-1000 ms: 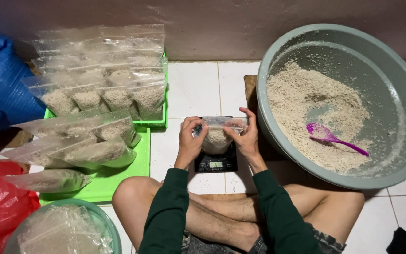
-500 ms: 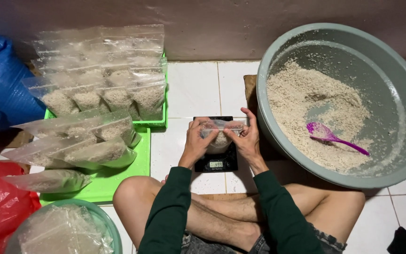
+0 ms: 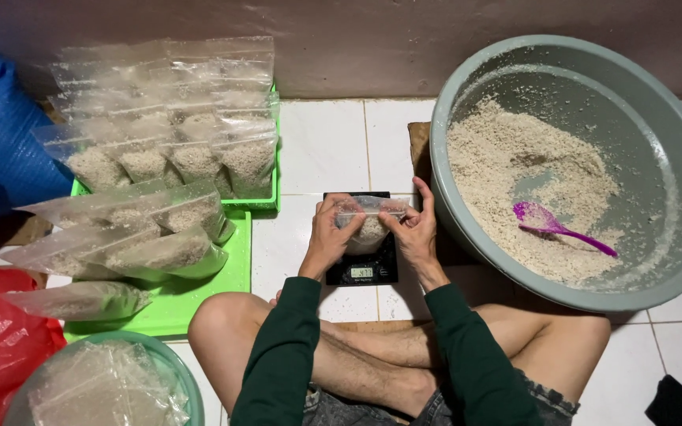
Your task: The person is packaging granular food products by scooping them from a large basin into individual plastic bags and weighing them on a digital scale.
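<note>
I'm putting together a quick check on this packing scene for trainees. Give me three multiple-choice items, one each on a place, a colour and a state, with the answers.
1. Where does the purple scoop lie?
A. In the grey basin
B. On the green tray
C. On the scale

2. What colour are the person's sleeves?
A. Red
B. Dark green
C. White

3. How is the small clear bag on the scale held?
A. By the left hand alone
B. By no hand
C. By both hands at its top

Answers: 1 A, it rests on the pale grain in the basin. 2 B, both forearms show dark green. 3 C, the left hand and right hand pinch its top edge.
</note>
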